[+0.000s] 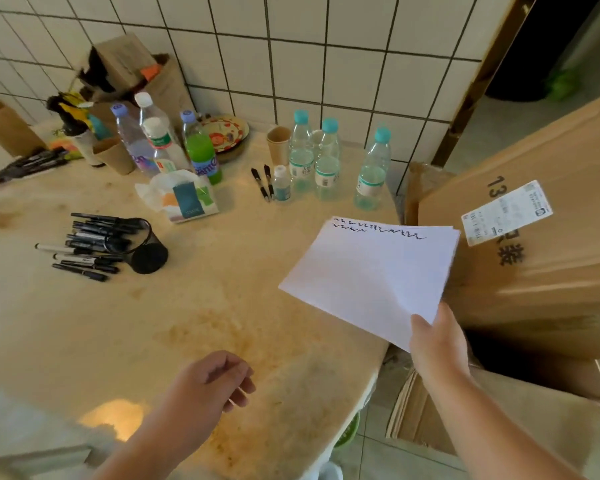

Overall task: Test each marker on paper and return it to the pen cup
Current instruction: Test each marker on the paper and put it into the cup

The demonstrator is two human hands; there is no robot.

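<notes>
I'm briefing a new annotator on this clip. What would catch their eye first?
Most likely the white paper stack with black squiggles along its far edge, gripped at its near corner by the right hand at the table's right side. Next, the black mesh pen cup tipped on its side at left, black markers spilling from it. The left hand hovers empty, loosely curled, near the front.

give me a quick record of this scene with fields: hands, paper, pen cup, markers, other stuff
left hand: loosely curled above the table, holds nothing
right hand: grips the paper stack's near corner
paper stack: held over the table's right edge, black squiggles along its far edge
pen cup: black mesh, tipped on its side
markers: black, spilled from the cup's mouth
other: water bottles, cardboard box
</notes>
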